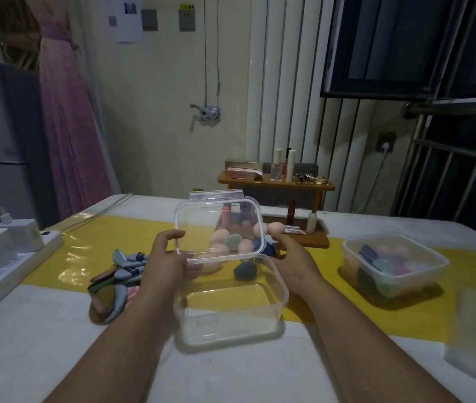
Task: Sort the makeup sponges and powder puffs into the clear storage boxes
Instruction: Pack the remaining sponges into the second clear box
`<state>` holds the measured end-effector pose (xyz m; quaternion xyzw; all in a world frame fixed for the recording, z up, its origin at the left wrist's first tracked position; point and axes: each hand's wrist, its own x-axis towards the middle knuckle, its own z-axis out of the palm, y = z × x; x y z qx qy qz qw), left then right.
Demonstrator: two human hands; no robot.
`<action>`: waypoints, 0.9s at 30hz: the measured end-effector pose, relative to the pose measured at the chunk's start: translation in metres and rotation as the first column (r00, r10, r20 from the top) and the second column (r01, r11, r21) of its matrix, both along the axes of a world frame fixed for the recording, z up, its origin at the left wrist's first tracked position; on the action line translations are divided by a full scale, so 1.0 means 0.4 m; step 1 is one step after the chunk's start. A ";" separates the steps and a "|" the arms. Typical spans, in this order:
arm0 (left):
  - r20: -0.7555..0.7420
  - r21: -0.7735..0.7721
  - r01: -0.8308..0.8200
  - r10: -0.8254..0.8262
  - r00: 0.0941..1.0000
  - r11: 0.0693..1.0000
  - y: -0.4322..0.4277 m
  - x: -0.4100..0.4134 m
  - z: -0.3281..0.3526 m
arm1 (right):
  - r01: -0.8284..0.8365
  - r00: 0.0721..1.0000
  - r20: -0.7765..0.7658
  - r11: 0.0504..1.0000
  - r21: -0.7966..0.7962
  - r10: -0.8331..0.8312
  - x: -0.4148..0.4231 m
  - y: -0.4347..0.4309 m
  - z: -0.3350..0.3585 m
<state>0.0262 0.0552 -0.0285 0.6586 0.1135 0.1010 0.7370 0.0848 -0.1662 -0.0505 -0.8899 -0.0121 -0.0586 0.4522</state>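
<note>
A clear storage box (231, 315) stands empty on the table in front of me. Its clear lid (199, 225) is tilted up above the box's far edge. My left hand (167, 257) grips the lid's left side and my right hand (292, 257) holds its right corner. Behind the lid lie several egg-shaped makeup sponges (219, 245), pink and green, and a dark one (245, 271). A pile of flat powder puffs (120, 274) sits left of the box. A second clear box (394, 266) at the right holds several sponges and puffs.
A white power strip (4, 266) with chargers runs along the left table edge. A wooden tray (303, 237) with bottles and lipstick stands behind the sponges. A yellow runner (132, 228) crosses the table. A blurred clear item (475, 330) lies at the right edge.
</note>
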 end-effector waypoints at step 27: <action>0.064 -0.236 0.025 -0.010 0.998 0.971 -0.026 -0.011 0.004 | -0.082 0.957 0.289 0.940 0.332 -0.019 -0.044 -0.022 0.091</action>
